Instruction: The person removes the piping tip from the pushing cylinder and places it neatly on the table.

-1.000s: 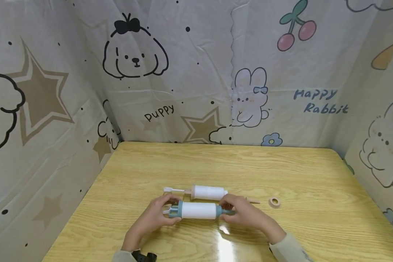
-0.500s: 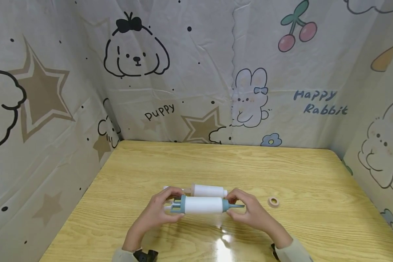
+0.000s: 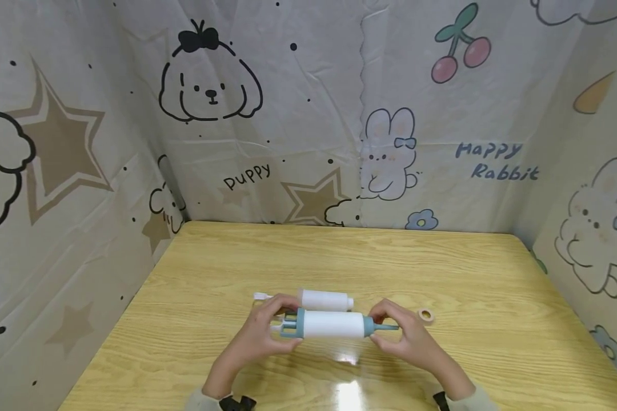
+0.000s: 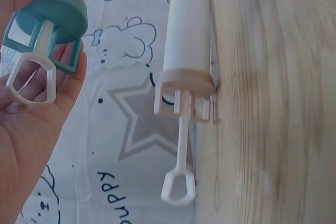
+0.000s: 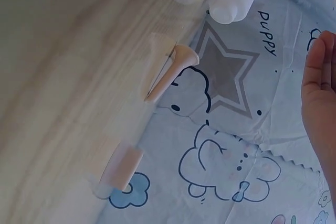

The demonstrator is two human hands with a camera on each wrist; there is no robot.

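Both hands hold a large white-barrelled syringe with teal end pieces, level above the table. My left hand grips its teal handle collar, beside the white loop of the plunger. At the other end my right hand pinches the teal nozzle end, whose thin tip points right. Behind it lies a second syringe, white with a beige collar and its plunger drawn out. A loose beige nozzle shows in the right wrist view; in the head view the right hand hides it.
A small beige ring lies right of the second syringe. The wood-grain table ends at a printed cloth, which hangs behind it and along both sides.
Both hands have lifted the teal-ended syringe and carried it to the right, keeping hold of both ends. The second syringe and the ring have stayed where they were.
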